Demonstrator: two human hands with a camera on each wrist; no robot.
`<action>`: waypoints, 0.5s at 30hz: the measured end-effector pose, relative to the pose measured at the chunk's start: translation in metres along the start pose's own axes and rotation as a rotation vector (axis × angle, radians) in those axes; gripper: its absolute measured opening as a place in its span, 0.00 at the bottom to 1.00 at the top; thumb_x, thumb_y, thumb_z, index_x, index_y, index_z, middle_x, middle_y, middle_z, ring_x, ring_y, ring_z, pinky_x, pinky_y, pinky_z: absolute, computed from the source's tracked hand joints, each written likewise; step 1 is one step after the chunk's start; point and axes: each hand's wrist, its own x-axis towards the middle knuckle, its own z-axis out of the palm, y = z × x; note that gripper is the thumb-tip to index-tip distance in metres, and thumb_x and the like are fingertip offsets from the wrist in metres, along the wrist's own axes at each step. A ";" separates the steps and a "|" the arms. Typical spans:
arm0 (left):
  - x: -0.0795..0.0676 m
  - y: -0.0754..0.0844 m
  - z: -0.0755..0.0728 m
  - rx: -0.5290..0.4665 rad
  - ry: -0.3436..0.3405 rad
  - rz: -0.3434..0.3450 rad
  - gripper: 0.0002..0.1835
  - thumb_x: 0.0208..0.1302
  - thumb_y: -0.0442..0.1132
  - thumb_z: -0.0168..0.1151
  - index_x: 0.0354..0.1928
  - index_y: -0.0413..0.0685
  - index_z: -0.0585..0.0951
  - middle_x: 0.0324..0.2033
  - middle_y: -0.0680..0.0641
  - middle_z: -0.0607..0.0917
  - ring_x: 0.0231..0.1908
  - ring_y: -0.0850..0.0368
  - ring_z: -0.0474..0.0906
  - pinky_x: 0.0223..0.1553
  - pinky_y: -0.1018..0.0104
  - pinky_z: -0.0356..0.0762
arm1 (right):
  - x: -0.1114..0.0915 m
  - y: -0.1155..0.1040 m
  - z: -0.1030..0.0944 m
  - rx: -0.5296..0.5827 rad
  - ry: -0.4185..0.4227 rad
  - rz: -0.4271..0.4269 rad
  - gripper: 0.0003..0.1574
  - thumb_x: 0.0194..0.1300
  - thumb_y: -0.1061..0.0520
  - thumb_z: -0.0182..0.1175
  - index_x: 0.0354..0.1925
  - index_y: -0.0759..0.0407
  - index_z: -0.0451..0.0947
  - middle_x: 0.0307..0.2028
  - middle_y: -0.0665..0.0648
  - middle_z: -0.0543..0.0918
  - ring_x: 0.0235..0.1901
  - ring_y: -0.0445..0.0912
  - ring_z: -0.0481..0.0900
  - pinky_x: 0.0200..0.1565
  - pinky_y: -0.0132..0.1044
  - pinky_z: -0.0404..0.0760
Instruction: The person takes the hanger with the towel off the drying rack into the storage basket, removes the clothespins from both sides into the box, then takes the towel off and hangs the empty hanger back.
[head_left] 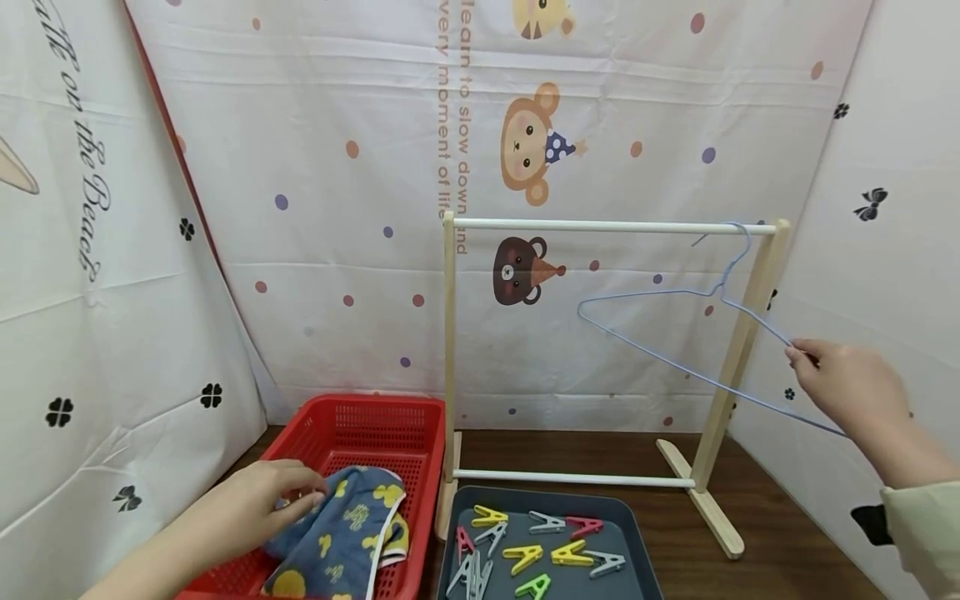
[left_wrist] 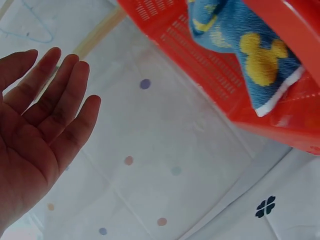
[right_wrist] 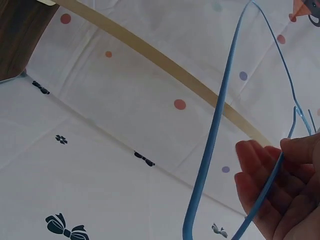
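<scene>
A blue wire hanger (head_left: 660, 358) is at the right end of the wooden rack, its hook over the white top rail (head_left: 585, 226). My right hand (head_left: 855, 383) pinches the hanger's right shoulder between thumb and fingers; the right wrist view shows the thumb (right_wrist: 300, 149) pressing the wire. My left hand (head_left: 258, 500) is over the red basket (head_left: 427, 500), above a blue cloth with yellow mouse-head shapes and white trim (head_left: 345, 525). In the left wrist view, the left hand (left_wrist: 45, 120) has its fingers loosely extended, nothing in them.
A dark grey tray (head_left: 630, 533) with several yellow, grey, red and green clothespins (head_left: 525, 557) stands in front of the rack. The rack's wooden foot (head_left: 701, 500) rests on the brown table (head_left: 780, 533). Printed white cloth walls (head_left: 337, 83) surround the table.
</scene>
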 end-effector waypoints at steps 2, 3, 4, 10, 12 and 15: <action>0.002 -0.003 0.000 0.007 0.015 0.003 0.07 0.65 0.44 0.70 0.41 0.51 0.89 0.34 0.60 0.88 0.32 0.74 0.75 0.35 0.69 0.83 | 0.001 -0.001 0.001 -0.002 0.011 -0.002 0.23 0.75 0.59 0.53 0.59 0.76 0.73 0.50 0.84 0.78 0.44 0.81 0.77 0.24 0.57 0.76; 0.004 -0.004 0.000 0.020 0.032 0.002 0.08 0.64 0.44 0.70 0.42 0.51 0.89 0.35 0.59 0.88 0.33 0.72 0.77 0.37 0.67 0.85 | 0.001 -0.001 0.002 -0.002 0.015 -0.005 0.23 0.75 0.59 0.53 0.59 0.76 0.73 0.50 0.84 0.78 0.44 0.81 0.77 0.25 0.58 0.77; 0.005 -0.004 0.000 0.031 0.050 -0.006 0.08 0.63 0.44 0.71 0.42 0.51 0.88 0.36 0.58 0.89 0.35 0.69 0.80 0.39 0.64 0.87 | 0.002 -0.001 0.002 -0.001 0.020 -0.009 0.23 0.75 0.59 0.53 0.59 0.76 0.73 0.49 0.84 0.78 0.43 0.81 0.78 0.25 0.58 0.77; 0.020 -0.004 -0.013 0.066 0.120 -0.077 0.13 0.62 0.43 0.72 0.47 0.48 0.87 0.41 0.51 0.90 0.42 0.52 0.86 0.45 0.51 0.87 | 0.004 -0.008 -0.001 0.028 0.026 -0.020 0.26 0.76 0.59 0.51 0.65 0.75 0.68 0.55 0.84 0.76 0.48 0.81 0.76 0.36 0.66 0.78; 0.027 -0.003 -0.020 0.081 0.126 -0.063 0.15 0.63 0.43 0.71 0.49 0.44 0.86 0.43 0.46 0.90 0.44 0.48 0.86 0.47 0.47 0.86 | 0.005 -0.015 -0.005 0.048 0.031 -0.017 0.31 0.77 0.58 0.50 0.70 0.73 0.63 0.60 0.85 0.71 0.55 0.81 0.71 0.48 0.73 0.74; 0.040 0.004 -0.031 0.092 0.127 -0.076 0.23 0.65 0.45 0.69 0.57 0.39 0.83 0.52 0.37 0.88 0.53 0.38 0.84 0.54 0.40 0.82 | 0.004 -0.032 -0.010 0.093 0.054 -0.050 0.37 0.79 0.54 0.49 0.76 0.71 0.54 0.67 0.84 0.63 0.63 0.82 0.62 0.60 0.77 0.64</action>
